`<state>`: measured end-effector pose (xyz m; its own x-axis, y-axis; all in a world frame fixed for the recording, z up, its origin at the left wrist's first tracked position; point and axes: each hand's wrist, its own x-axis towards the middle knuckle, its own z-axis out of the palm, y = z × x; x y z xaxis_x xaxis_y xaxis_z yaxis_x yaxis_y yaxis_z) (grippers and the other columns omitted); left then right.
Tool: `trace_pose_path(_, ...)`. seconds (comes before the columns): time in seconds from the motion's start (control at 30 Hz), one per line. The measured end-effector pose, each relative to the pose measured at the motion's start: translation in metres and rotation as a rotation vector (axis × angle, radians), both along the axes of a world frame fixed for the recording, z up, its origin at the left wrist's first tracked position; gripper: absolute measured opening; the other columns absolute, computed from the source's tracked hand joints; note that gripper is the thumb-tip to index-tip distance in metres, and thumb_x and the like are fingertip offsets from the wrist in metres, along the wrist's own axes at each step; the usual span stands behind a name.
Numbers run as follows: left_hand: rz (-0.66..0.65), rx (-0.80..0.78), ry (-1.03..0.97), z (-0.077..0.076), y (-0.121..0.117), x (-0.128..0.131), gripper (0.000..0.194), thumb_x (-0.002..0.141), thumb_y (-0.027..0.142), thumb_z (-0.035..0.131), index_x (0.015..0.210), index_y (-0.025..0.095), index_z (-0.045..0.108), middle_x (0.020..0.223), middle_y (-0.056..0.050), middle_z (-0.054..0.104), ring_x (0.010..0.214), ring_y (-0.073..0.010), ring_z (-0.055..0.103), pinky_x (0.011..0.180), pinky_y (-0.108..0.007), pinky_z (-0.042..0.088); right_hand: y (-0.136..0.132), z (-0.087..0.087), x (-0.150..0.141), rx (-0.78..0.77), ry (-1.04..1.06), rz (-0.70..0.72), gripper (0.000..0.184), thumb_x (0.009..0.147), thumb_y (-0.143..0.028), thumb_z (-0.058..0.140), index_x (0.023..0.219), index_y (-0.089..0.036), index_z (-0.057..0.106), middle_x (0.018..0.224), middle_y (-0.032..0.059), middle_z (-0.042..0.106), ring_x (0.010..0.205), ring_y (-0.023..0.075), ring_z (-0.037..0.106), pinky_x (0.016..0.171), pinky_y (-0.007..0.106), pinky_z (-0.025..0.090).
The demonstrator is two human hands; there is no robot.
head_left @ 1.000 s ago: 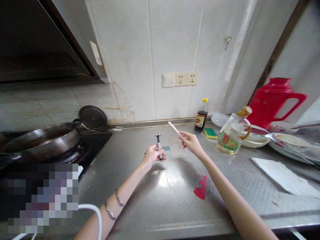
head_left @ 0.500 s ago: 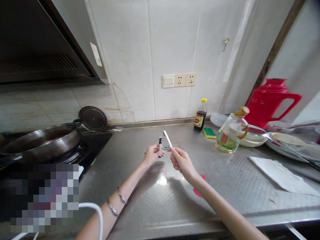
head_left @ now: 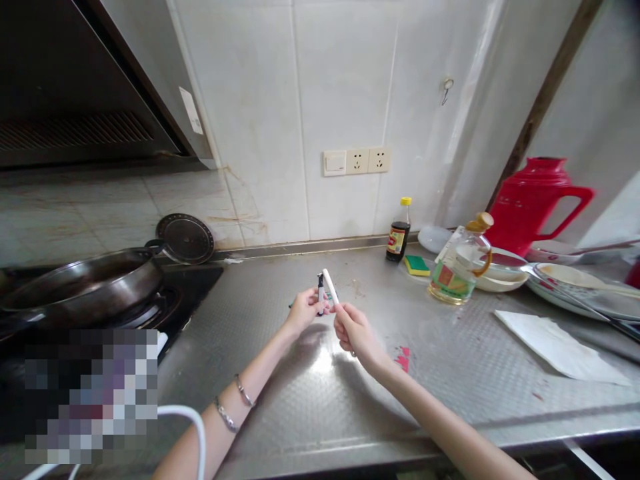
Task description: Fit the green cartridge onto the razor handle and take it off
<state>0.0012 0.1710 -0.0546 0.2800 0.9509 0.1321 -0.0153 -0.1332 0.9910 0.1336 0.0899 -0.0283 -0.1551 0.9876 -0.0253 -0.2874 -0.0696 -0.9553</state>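
White and slim, the stick point(head_left: 331, 288) is pinched in the right hand point(head_left: 357, 333), its far end slanting up toward the dark neck of the grey razor handle point(head_left: 321, 301), which the left hand point(head_left: 302, 311) grips nearly upright. Both are held above the metal counter point(head_left: 450, 387), between its back and front edges. A second ago the stick was well to the right of the handle; the right hand has since brought it across, while the left has barely shifted. That puts both tools at one spot, so the work now centres on the handle's upper end, though whether they touch I cannot tell. A red scrap point(head_left: 403, 359) lies toward the counter's front edge, partly hidden by the right forearm.
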Motion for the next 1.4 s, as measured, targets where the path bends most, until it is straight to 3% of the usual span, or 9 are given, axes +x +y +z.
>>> trace_pose_path(0.1,0.011,0.009,0.011,0.0,0.0,0.0,0.028,0.065,0.031,0.067,0.083,0.013,0.055,0.064,-0.002,0.063,0.054,-0.0122,0.06,0.056,-0.024,0.045,-0.005,-0.004,-0.002,-0.032,-0.015,0.029,0.037,0.073,-0.056,0.052,0.082,-0.02,0.047,0.05,-0.0105,0.031,0.036,0.0024,0.019,0.032,0.014,0.01)
trace_pose_path(0.3,-0.022,-0.004,0.01,0.003,-0.002,0.001,0.027,0.066,0.033,0.067,0.08,0.014,0.054,0.063,-0.002,0.063,0.055,-0.0119,0.06,0.055,-0.022,0.044,0.0,0.006,-0.002,0.026,0.027,-0.002,0.035,0.076,-0.055,0.051,0.081,-0.02,0.046,0.052,-0.0102,0.03,0.037,0.0023,0.018,0.032,0.014,0.01)
trace_pose_path(0.5,0.0,-0.019,0.013,0.005,-0.004,0.001,0.03,0.065,0.032,0.067,0.084,0.013,0.055,0.067,-0.003,0.064,0.058,-0.0125,0.06,0.057,-0.023,0.045,-0.001,-0.002,-0.005,0.0,0.016,0.0,0.035,0.077,-0.055,0.05,0.079,-0.02,0.045,0.052,-0.0099,0.032,0.037,0.002,0.02,0.033,0.013,0.01)
trace_pose_path(0.7,-0.021,-0.042,-0.005,0.005,-0.005,0.0,0.031,0.065,0.035,0.068,0.083,0.014,0.055,0.066,-0.003,0.064,0.057,-0.0126,0.061,0.058,-0.024,0.046,0.002,0.006,-0.004,0.014,0.042,-0.022,0.036,0.075,-0.055,0.052,0.08,-0.02,0.045,0.051,-0.0102,0.031,0.036,0.0022,0.018,0.032,0.014,0.01)
trace_pose_path(0.93,0.012,-0.041,-0.024,0.008,-0.005,-0.001,0.032,0.064,0.031,0.068,0.086,0.013,0.055,0.066,-0.002,0.064,0.056,-0.0125,0.06,0.057,-0.025,0.047,-0.006,-0.004,-0.007,-0.017,0.02,0.014,0.037,0.076,-0.056,0.05,0.082,-0.02,0.046,0.052,-0.0099,0.032,0.036,0.0022,0.02,0.032,0.014,0.01)
trace_pose_path(1.13,-0.004,-0.034,0.0,0.006,-0.005,0.001,0.029,0.064,0.027,0.067,0.087,0.012,0.056,0.065,-0.002,0.063,0.054,-0.0117,0.059,0.054,-0.023,0.045,-0.001,0.005,-0.009,0.006,0.068,0.011,0.037,0.074,-0.056,0.052,0.081,-0.02,0.045,0.051,-0.0103,0.031,0.036,0.002,0.018,0.032,0.014,0.009)
trace_pose_path(1.4,0.005,-0.009,0.017,0.005,-0.004,0.0,0.025,0.063,0.023,0.065,0.083,0.012,0.056,0.061,-0.001,0.061,0.051,-0.0108,0.056,0.05,-0.021,0.042,-0.008,0.003,-0.012,-0.003,0.041,0.032,0.037,0.074,-0.056,0.052,0.082,-0.021,0.046,0.052,-0.0102,0.032,0.035,0.0021,0.02,0.031,0.014,0.01)
